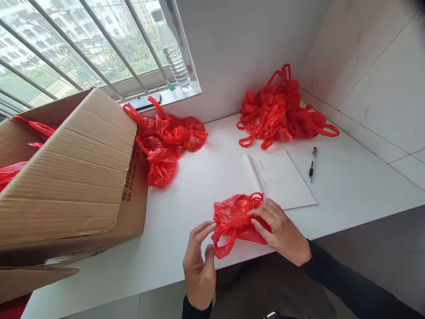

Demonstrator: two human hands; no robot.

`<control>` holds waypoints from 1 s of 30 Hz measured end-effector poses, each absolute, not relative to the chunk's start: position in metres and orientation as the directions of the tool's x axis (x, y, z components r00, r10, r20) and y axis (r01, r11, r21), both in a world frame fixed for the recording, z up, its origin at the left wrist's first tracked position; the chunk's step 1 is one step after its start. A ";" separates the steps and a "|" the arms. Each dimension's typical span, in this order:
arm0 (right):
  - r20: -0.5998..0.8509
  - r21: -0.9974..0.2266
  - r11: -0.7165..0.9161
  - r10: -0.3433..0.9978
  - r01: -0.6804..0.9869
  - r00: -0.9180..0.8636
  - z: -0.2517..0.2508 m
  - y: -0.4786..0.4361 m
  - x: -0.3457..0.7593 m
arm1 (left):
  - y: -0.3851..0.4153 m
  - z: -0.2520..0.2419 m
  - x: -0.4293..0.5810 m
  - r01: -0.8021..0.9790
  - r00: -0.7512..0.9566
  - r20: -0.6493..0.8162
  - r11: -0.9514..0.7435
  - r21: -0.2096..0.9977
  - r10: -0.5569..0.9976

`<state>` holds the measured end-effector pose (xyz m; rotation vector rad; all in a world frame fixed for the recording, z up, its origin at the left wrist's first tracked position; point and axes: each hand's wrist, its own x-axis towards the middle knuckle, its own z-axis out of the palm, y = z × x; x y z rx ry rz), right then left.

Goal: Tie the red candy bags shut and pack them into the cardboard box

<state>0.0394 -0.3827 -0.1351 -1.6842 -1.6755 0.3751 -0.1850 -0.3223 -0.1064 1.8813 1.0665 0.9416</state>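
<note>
A crumpled red plastic bag (235,217) with loop handles lies near the front edge of the white table. At its right side my right hand (279,230) has thumb and fingertips closed on the thin plastic. My left hand (201,261) is at the bag's left end, thumb and fingers apart, its index fingertip against or very near the edge. One handle loop hangs between that thumb and the bag. A spiral notebook (288,181) lies just beyond the right hand, with a black pen (312,165) to its right.
A large open cardboard box (76,168) with red bags inside stands at left. Beside it lies a pile of red bags (166,141); another red pile (279,110) sits at the back wall. A water bottle (174,55) and a phone (144,102) rest on the windowsill.
</note>
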 end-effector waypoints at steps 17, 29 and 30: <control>0.256 -0.751 -0.049 0.898 0.659 0.359 -0.125 -0.399 0.062 | -0.315 -0.092 -0.160 0.521 0.243 0.370 -0.443 0.729 0.896; 0.087 -0.878 -0.148 0.886 0.456 0.455 -0.113 -0.394 0.062 | -0.303 -0.090 -0.162 0.558 0.119 0.417 -0.408 0.723 0.901; 0.134 -0.864 -0.138 0.863 0.484 0.486 -0.110 -0.395 0.060 | -0.305 -0.086 -0.160 0.570 0.113 0.442 -0.422 0.705 0.890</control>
